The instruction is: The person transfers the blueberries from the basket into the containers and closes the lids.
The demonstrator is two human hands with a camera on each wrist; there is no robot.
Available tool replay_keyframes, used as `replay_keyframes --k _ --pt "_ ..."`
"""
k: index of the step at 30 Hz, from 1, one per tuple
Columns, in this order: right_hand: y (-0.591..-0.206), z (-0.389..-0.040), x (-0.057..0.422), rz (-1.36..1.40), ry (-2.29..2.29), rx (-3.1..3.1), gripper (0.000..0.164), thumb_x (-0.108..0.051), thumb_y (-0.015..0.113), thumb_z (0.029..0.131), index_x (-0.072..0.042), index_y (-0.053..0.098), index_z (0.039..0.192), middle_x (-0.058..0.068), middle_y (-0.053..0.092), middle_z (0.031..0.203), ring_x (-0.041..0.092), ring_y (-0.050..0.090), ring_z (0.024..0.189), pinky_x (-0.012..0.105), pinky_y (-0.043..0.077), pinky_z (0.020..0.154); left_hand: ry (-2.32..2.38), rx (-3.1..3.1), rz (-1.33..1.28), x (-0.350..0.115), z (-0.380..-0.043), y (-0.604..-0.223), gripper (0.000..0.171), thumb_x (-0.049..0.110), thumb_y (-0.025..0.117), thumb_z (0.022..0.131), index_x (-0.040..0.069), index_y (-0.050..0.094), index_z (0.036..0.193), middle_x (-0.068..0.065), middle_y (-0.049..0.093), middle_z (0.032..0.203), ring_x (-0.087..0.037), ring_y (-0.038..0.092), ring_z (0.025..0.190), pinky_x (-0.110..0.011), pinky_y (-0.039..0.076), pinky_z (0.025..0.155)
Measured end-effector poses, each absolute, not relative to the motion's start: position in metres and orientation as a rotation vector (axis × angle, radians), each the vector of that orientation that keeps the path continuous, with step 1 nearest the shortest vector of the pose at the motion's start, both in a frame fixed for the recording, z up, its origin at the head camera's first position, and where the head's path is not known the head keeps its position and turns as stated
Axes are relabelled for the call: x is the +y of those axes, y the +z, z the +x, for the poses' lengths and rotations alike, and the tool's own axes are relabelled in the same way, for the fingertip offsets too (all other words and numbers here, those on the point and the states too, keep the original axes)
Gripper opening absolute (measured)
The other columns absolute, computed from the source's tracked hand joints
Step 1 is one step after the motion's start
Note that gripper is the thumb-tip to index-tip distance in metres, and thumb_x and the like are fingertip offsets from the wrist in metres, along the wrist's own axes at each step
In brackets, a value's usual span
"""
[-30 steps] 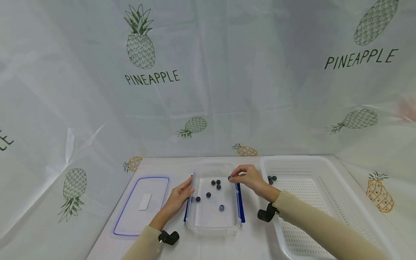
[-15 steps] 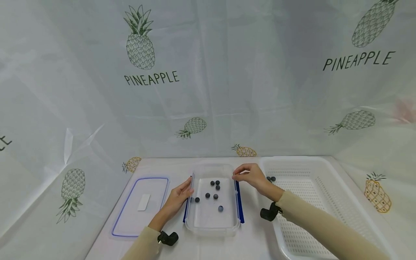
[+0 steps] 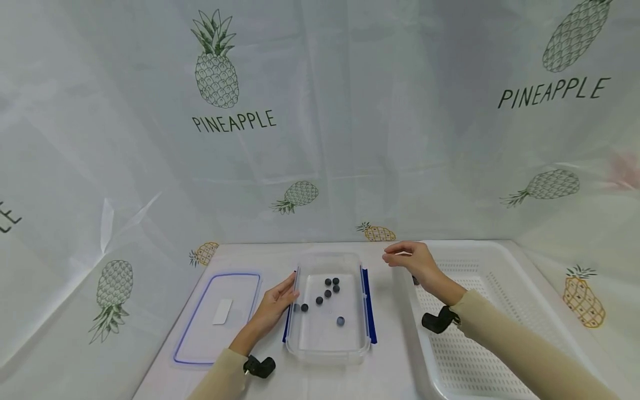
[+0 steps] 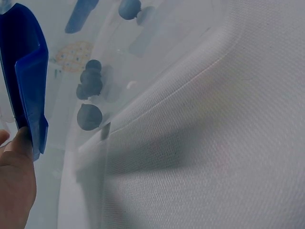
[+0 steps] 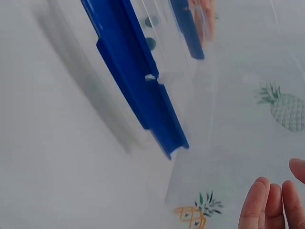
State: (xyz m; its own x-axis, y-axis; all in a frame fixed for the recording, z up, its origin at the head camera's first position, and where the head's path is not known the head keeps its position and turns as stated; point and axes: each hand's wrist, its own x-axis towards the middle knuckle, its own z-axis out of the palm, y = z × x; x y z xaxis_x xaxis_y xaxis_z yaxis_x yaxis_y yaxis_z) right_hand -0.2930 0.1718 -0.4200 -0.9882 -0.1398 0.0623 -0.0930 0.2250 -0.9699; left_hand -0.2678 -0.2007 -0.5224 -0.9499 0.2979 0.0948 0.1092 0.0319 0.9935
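A clear plastic food container (image 3: pixel 327 354) with blue side latches stands in the middle of the table, with several blueberries (image 3: pixel 340 321) on its floor. My left hand (image 3: pixel 275 300) holds the container's left side; in the left wrist view its thumb lies against the blue latch (image 4: pixel 33 81). Beyond the container's far right corner, my right hand (image 3: pixel 420 265) hovers by the left rim of a white basket (image 3: pixel 425 355), with nothing between thumb and fingertips. That hand mostly hides the dark blueberries (image 3: pixel 415 280) inside the basket.
To the left of the container lies a clear lid (image 3: pixel 205 336) with a blue edge and a white label (image 3: pixel 222 311). A pineapple-printed sheet (image 3: pixel 325 139) hangs behind the table and along its sides.
The right hand let go of a blueberry, which dropped into the container and rolled toward the others. That hand then moved right to the basket; the left hand stayed put.
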Motion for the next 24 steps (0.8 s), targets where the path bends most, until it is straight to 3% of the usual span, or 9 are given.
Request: replay_keyframes --k 6,14,24 --pt "-0.420 -0.293 0.194 -0.255 -2.027 2.392 0.041 -0.021 0.069 0.084 0.011 0.058 0.107 0.022 0.059 0.105 0.025 0.065 0.089 0.035 0.054 0.081 2.051 2.153 0.416 -0.199 -0.267 -0.521 0.058 0.021 0.056 0.092 0.011 0.031 0.143 0.000 0.026 0.148 -0.014 0.029 0.133 -0.017 0.030 0.100" --pt "-0.430 -0.292 0.220 -0.221 -2.083 2.421 0.042 -0.020 0.066 0.086 0.015 0.054 0.108 0.017 0.063 0.100 0.014 0.065 0.080 0.028 0.054 0.078 2.026 2.175 0.423 -0.200 -0.267 -0.520 0.057 0.021 0.055 0.093 0.012 0.031 0.143 0.000 0.026 0.148 -0.015 0.028 0.133 -0.017 0.030 0.101" --pt "-0.449 -0.291 0.238 -0.158 -2.031 2.509 0.042 -0.020 0.067 0.085 0.014 0.057 0.109 0.005 0.066 0.092 0.009 0.064 0.078 0.023 0.054 0.074 2.045 2.164 0.400 -0.199 -0.266 -0.521 0.058 0.022 0.057 0.092 0.011 0.031 0.143 -0.001 0.026 0.148 -0.014 0.028 0.133 -0.017 0.030 0.101"
